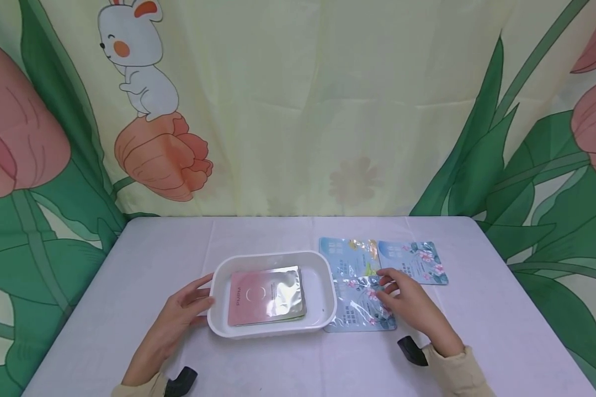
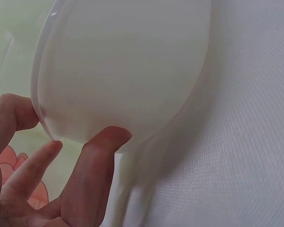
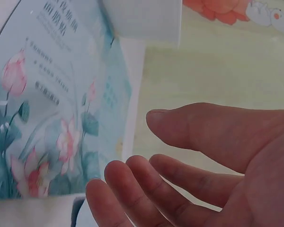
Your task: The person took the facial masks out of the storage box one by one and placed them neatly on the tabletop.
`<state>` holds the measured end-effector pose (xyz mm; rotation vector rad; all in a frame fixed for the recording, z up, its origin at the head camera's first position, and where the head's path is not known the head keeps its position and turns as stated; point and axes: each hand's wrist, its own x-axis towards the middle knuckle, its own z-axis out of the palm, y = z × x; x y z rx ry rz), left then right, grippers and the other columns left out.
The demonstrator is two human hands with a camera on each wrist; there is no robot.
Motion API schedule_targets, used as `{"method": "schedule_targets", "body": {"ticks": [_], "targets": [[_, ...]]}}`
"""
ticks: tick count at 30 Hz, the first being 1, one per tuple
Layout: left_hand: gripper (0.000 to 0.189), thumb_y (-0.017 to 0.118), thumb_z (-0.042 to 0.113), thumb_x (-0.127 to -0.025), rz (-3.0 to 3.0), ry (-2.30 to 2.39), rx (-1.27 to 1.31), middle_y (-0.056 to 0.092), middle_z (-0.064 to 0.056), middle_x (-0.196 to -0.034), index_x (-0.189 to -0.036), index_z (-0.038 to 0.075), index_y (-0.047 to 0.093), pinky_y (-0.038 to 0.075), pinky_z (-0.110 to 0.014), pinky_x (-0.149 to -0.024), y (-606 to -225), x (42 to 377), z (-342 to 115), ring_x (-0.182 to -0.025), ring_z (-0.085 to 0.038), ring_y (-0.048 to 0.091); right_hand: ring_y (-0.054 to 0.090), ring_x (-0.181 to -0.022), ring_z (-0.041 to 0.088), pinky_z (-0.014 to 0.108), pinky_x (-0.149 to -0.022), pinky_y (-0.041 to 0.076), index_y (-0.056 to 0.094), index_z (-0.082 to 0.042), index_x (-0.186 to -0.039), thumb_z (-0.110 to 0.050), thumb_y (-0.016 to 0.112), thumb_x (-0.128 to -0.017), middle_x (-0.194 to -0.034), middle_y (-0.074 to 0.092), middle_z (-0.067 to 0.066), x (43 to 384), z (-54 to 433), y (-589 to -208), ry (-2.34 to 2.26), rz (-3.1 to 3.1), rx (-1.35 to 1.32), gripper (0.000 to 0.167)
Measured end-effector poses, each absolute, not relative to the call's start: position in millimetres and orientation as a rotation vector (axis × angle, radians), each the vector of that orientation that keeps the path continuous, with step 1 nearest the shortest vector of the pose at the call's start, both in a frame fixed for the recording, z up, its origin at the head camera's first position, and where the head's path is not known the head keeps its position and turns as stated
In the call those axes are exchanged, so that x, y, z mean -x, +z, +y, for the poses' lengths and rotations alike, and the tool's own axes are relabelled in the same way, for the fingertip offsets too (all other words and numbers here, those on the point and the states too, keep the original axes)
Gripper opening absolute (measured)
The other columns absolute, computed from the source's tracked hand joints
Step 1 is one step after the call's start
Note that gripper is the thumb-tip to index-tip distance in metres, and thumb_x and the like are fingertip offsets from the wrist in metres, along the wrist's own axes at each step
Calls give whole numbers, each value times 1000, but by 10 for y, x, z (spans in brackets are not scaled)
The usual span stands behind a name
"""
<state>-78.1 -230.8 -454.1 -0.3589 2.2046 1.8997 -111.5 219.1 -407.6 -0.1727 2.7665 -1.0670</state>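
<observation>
My left hand [image 1: 181, 309] is at the left end of a white plastic tray [image 1: 323, 275], its fingertips touching the outer wall. In the left wrist view, the fingers [image 2: 97, 156] rest against the tray's side and rim. Inside the tray lies a pink and silver sachet [image 1: 258, 298] marked PMPM, with a greenish edge showing beneath. Over the near blue flowered sachet [image 1: 350, 311] hovers my right hand [image 1: 409, 303], its thumb apart from loosely bent fingers, holding nothing. Flowers and print on a blue sachet [image 3: 61, 104] show beyond that hand.
Behind the near sachet lie a blue sachet with gold print [image 1: 347, 256] and another flowered one [image 1: 412, 262], side by side. A white cloth covers the table [image 1: 278, 364]. Behind it hangs a curtain [image 1: 298, 110] printed with a rabbit and tulips.
</observation>
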Motion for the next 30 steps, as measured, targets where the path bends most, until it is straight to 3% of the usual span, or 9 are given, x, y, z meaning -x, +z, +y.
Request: {"method": "schedule_targets", "body": {"ticks": [8,30], "targets": [[65,70,30,-93,2224,1877,375,52,-18,-141,-151,22,41,60,-35,-85,-4562,786,-2314,-113,-23,63,61,-97,23,43,-88,58,54,2,-132,-8,68,-91,-112,62,14,1131,1986,-4051,-1096,2801,227,44],[64,69,27,-94,2218,1883,346,52,-20,-142,-152,21,40,60,-34,-84,-4540,782,-2315,-113,-23,64,65,-99,23,41,-88,58,56,-2,-131,-5,71,-89,-113,64,12,1135,1438,-3915,-1268,2804,364,45]]}}
